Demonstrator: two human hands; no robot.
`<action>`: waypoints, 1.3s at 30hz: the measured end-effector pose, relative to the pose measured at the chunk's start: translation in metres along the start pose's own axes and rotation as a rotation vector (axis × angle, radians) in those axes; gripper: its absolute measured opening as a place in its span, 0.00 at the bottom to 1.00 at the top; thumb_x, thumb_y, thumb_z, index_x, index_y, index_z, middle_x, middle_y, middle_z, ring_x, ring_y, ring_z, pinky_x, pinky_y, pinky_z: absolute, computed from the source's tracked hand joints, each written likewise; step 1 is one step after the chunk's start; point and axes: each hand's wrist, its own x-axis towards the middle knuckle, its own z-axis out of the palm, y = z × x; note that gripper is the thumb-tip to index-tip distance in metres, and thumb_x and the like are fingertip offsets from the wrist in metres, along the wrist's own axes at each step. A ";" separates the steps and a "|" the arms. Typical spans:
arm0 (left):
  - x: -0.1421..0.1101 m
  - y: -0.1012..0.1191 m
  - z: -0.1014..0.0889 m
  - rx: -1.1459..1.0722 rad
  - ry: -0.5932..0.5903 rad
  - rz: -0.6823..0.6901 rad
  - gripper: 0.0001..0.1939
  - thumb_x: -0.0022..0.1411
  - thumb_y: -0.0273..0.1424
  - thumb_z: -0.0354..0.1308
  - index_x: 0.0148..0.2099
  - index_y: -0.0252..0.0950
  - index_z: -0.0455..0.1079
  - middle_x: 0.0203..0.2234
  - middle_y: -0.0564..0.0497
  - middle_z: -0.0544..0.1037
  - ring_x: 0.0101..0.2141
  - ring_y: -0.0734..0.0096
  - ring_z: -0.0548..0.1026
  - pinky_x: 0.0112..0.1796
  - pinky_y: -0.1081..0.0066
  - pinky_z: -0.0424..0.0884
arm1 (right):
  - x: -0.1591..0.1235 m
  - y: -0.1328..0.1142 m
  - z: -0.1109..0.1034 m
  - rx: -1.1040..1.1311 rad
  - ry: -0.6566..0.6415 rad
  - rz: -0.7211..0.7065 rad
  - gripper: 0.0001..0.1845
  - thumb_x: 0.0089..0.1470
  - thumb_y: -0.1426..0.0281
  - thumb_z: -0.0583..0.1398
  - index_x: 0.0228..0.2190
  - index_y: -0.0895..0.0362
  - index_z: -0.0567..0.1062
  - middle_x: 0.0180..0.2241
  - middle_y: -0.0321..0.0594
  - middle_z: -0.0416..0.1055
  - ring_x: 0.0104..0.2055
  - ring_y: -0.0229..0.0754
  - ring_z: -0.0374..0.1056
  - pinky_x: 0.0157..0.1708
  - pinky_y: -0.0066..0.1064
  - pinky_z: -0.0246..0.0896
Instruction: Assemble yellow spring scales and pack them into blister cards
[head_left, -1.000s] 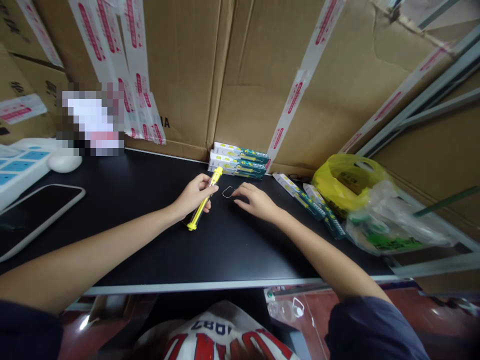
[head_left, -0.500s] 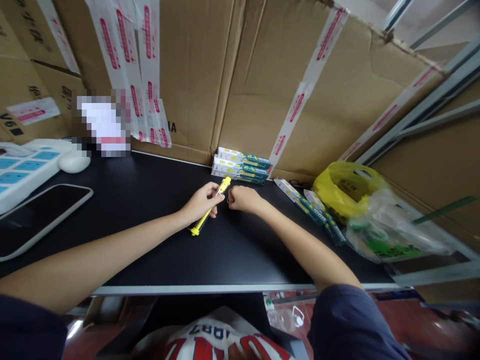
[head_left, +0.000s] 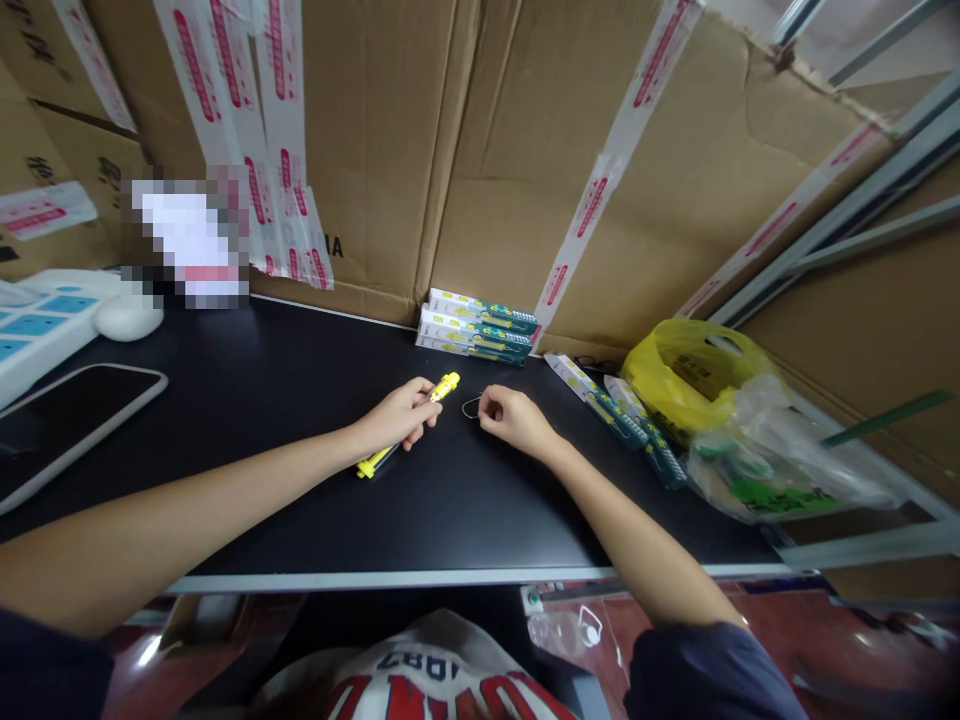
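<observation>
My left hand (head_left: 401, 415) is closed around a slim yellow tool (head_left: 445, 387) with a dark or clear middle, whose exact kind I cannot make out. It slants over the black tabletop (head_left: 465, 510), one yellow end past my thumb and the other below my wrist side. To its right, my right hand (head_left: 514, 420) has its fingers pinched together on a thin bent metal wire (head_left: 470, 407). The wire's curved part sticks out left of the fingertips; the rest is hidden. The wire and the tool are apart.
Several printed boxes (head_left: 476, 330) are stacked against the cardboard wall. More boxes (head_left: 600, 400) lie at the right, beside a yellow plastic bag (head_left: 686, 370) and a clear bag (head_left: 765, 470). A phone (head_left: 71, 420) and a white power strip (head_left: 45, 320) occupy the left.
My right hand, open beside the wire a second ago, has closed on it and drawn back slightly right. My left hand has tilted the yellow tool flatter.
</observation>
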 end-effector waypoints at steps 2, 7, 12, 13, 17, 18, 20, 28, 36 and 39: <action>0.001 -0.001 -0.001 -0.013 0.015 -0.018 0.06 0.62 0.28 0.51 0.41 0.38 0.56 0.21 0.61 0.66 0.11 0.84 0.60 0.10 0.81 0.59 | 0.000 0.000 0.005 -0.097 0.039 -0.027 0.06 0.49 0.75 0.59 0.33 0.57 0.70 0.34 0.36 0.69 0.30 0.34 0.64 0.29 0.24 0.55; 0.002 -0.003 -0.003 -0.014 0.004 -0.041 0.07 0.62 0.29 0.51 0.42 0.38 0.56 0.22 0.61 0.66 0.12 0.84 0.61 0.10 0.81 0.59 | -0.002 -0.010 0.005 -0.320 -0.029 -0.087 0.05 0.55 0.73 0.57 0.36 0.56 0.71 0.40 0.40 0.68 0.40 0.38 0.65 0.33 0.25 0.56; 0.001 -0.005 -0.002 0.016 -0.047 -0.030 0.08 0.61 0.30 0.52 0.42 0.38 0.56 0.22 0.61 0.67 0.12 0.84 0.61 0.11 0.81 0.61 | -0.004 -0.018 -0.010 -0.439 -0.176 -0.041 0.05 0.54 0.75 0.55 0.30 0.57 0.72 0.34 0.41 0.70 0.34 0.38 0.66 0.28 0.26 0.51; 0.001 -0.005 -0.001 0.020 -0.059 -0.031 0.08 0.61 0.30 0.52 0.42 0.38 0.56 0.22 0.61 0.67 0.12 0.84 0.61 0.11 0.80 0.62 | -0.005 -0.018 -0.013 -0.421 -0.206 -0.023 0.05 0.53 0.76 0.56 0.29 0.58 0.72 0.34 0.40 0.71 0.32 0.37 0.66 0.27 0.26 0.50; -0.001 -0.001 0.000 0.032 -0.095 -0.031 0.09 0.60 0.31 0.53 0.41 0.38 0.56 0.22 0.61 0.67 0.12 0.84 0.61 0.11 0.81 0.62 | -0.010 -0.015 -0.024 -0.244 -0.324 -0.001 0.03 0.46 0.77 0.59 0.26 0.58 0.71 0.30 0.37 0.70 0.27 0.34 0.63 0.26 0.24 0.50; -0.002 0.000 0.000 0.034 -0.100 -0.031 0.09 0.60 0.31 0.53 0.41 0.38 0.56 0.22 0.61 0.67 0.12 0.84 0.61 0.11 0.81 0.61 | -0.012 -0.014 -0.025 -0.187 -0.345 -0.020 0.03 0.44 0.77 0.60 0.25 0.58 0.71 0.29 0.36 0.70 0.27 0.33 0.63 0.26 0.24 0.51; -0.002 0.001 0.000 0.036 -0.105 -0.028 0.10 0.59 0.32 0.54 0.41 0.37 0.56 0.22 0.61 0.67 0.12 0.84 0.61 0.11 0.81 0.61 | -0.014 -0.014 -0.025 -0.086 -0.340 -0.058 0.05 0.42 0.77 0.61 0.24 0.58 0.70 0.27 0.34 0.69 0.26 0.32 0.62 0.26 0.23 0.52; 0.001 -0.003 0.001 0.044 -0.151 -0.010 0.10 0.59 0.32 0.53 0.41 0.38 0.56 0.21 0.61 0.67 0.11 0.85 0.61 0.10 0.82 0.61 | -0.010 -0.020 -0.017 0.877 -0.041 0.062 0.10 0.46 0.72 0.58 0.27 0.55 0.58 0.24 0.29 0.67 0.21 0.35 0.69 0.20 0.26 0.66; -0.007 0.003 0.005 -0.017 -0.249 -0.029 0.17 0.57 0.38 0.58 0.43 0.39 0.56 0.21 0.64 0.64 0.10 0.87 0.58 0.09 0.83 0.59 | -0.010 -0.028 0.010 1.137 -0.110 0.242 0.17 0.45 0.69 0.64 0.28 0.55 0.59 0.18 0.26 0.69 0.18 0.36 0.71 0.14 0.22 0.66; -0.010 0.002 0.009 0.013 -0.215 0.034 0.21 0.53 0.37 0.63 0.43 0.38 0.56 0.29 0.59 0.70 0.11 0.90 0.59 0.09 0.83 0.57 | -0.011 -0.031 0.012 1.186 -0.080 0.258 0.20 0.47 0.64 0.66 0.27 0.56 0.59 0.17 0.27 0.69 0.19 0.36 0.72 0.19 0.24 0.70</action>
